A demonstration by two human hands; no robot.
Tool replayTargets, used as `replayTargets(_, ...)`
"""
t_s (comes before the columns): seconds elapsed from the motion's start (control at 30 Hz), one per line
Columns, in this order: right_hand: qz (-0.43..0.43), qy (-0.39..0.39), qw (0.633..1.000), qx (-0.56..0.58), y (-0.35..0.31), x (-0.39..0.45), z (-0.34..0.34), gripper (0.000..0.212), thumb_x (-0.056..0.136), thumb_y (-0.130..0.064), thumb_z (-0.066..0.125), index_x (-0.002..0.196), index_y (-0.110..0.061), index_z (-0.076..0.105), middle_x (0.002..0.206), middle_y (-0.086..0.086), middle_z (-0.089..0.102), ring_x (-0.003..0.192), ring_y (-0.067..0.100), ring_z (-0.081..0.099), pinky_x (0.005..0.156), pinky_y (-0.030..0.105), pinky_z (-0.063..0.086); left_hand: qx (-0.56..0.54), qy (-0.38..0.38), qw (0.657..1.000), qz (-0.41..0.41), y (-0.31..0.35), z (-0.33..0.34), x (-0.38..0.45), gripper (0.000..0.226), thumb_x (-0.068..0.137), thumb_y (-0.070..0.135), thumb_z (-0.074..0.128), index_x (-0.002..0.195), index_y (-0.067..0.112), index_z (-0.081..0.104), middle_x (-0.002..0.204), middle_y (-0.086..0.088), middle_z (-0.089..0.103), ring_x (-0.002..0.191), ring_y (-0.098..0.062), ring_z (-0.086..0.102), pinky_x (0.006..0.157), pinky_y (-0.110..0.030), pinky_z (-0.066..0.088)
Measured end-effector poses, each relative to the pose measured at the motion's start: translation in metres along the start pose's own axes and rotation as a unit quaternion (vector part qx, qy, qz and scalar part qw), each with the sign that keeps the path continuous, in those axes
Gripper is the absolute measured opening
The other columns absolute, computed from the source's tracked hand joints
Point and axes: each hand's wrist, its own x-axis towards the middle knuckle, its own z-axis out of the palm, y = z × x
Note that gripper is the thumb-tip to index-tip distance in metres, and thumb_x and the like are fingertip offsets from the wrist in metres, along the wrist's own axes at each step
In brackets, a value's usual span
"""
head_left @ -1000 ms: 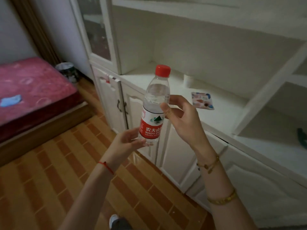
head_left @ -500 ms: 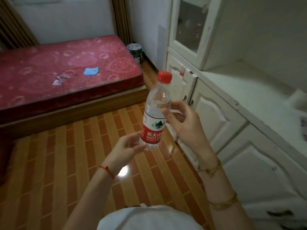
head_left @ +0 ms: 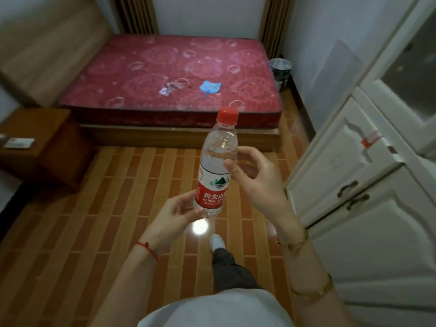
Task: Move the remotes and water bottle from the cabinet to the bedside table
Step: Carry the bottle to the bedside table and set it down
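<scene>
Right hand (head_left: 256,179): closed on water bottle (head_left: 215,169) at mid-body. Left hand (head_left: 174,214): fingers closed round bottle base. Bottle: upright, long axis near vertical, red cap up. Desk (head_left: 35,131): far left beside bed, well apart; left hand nearer.

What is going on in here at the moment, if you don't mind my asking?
A person is carrying a capped water bottle upright across the bedroom. The right hand grips its middle, and the left hand supports it near the base. The bedside table, at far left beside the bed, already has flat items on top, too blurred to identify. The white cabinet stands to the right.
</scene>
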Motion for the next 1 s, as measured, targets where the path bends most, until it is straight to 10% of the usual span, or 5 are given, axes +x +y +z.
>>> replayTargets(0.17,-0.012,-0.072,0.997,0.004,0.007,0.084,0.029,0.044,0.085,-0.045,0.067,0.119,-0.018,0.062,0.114,-0.008,0.069,0.104,0.005,0.068,0.088,0.03,0.058,-0.008,0.063,0.998,-0.018,0.008,-0.04,0.048,0.047,0.087,0.015,0.066,0.132,0.022,0.056,0.121,0.005,0.069,0.115,-0.01,0.063,0.105,-0.043,0.047)
replayTargets(0.4,-0.058,-0.157,0.986,-0.003,0.001,0.227,0.067,0.037,0.087,-0.039,0.069,0.117,-0.018,0.064,0.111,-0.008,0.071,0.103,0.004,0.067,0.089,0.029,0.057,-0.036,0.161,0.986,-0.02,0.048,-0.093,0.127,0.047,0.084,0.026,0.065,0.13,0.027,0.056,0.12,0.013,0.068,0.112,-0.002,0.062,0.093,-0.021,0.047)
replayTargets(1.0,-0.097,-0.315,0.944,-0.007,0.015,0.435,0.223,0.035,0.09,-0.039,0.066,0.119,-0.018,0.063,0.113,-0.012,0.069,0.106,-0.002,0.064,0.089,0.017,0.053,-0.102,0.302,0.946,-0.064,0.046,-0.248,0.25,0.043,0.089,0.011,0.063,0.131,0.021,0.056,0.123,0.008,0.066,0.105,0.005,0.064,0.099,-0.028,0.049)
